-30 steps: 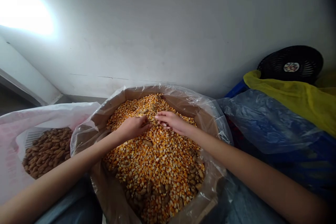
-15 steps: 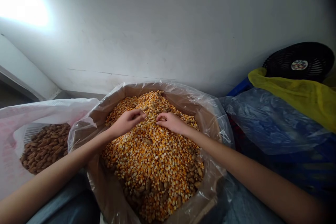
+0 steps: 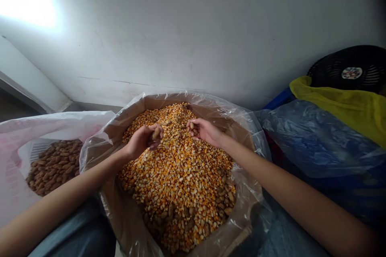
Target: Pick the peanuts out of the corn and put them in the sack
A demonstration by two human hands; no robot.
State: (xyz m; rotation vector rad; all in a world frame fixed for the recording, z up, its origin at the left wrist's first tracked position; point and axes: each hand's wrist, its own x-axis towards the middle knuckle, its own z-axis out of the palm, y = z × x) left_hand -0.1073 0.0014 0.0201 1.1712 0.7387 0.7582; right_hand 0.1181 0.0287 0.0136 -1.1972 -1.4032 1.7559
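Dried corn kernels point(image 3: 181, 176) fill a large sack lined with clear plastic point(image 3: 241, 128) between my knees. Unshelled peanuts point(image 3: 224, 196) lie scattered among the kernels, bunched at the right side and near the front. Above the left part of the heap, my left hand point(image 3: 143, 140) is closed with peanuts point(image 3: 156, 133) in its fingers. Over the back right of the corn, my right hand point(image 3: 206, 131) is also closed, pinching peanuts point(image 3: 193, 127) at its fingertips. How many each hand holds is hard to see.
At the left stands a white and pink woven bag point(image 3: 12, 160) holding many peanuts point(image 3: 57, 164). A pale wall point(image 3: 181, 40) rises behind the sack. To the right are clear plastic sheeting point(image 3: 316, 140), yellow mesh point(image 3: 346, 104), a blue crate point(image 3: 280, 98) and a black basket point(image 3: 331, 68).
Both hands have lifted off the corn and moved apart, the left slightly left, the right up and to the right. Peanuts now show in the fingers of each.
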